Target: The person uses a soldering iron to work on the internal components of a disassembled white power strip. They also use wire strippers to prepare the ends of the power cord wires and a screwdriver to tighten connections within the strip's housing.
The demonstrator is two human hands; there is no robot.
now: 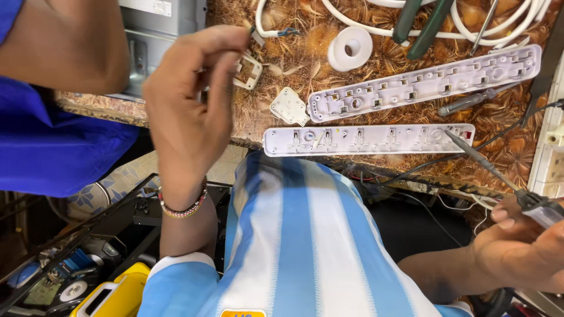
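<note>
At the bottom of the frame, nearest the camera, lies the person's striped blue and white shirt (305, 246). At lower right the right hand (520, 252) is curled tight around the handle of a soldering iron (499, 176), whose thin metal shaft slants up and left so that its tip rests at the right end of the near strip half (367, 141), a long white power-strip shell lying along the desk (505, 147) edge in mid frame. In the left of the frame the left hand (188, 111) is raised, a beaded bracelet (183, 208) at the wrist, fingertips pinched together near the top; whatever small piece they grip is too hidden to tell. Just beyond those fingers sit a small white square frame (248, 70) and a white square cap (289, 107). Farther back lies the second strip half (423, 85), tilted, with a grey screwdriver (470, 103) beside its right end. Beyond that, a white tape roll (350, 48), looping white cable (376, 26) and two green tool handles (420, 23) lie along the top edge.
</note>
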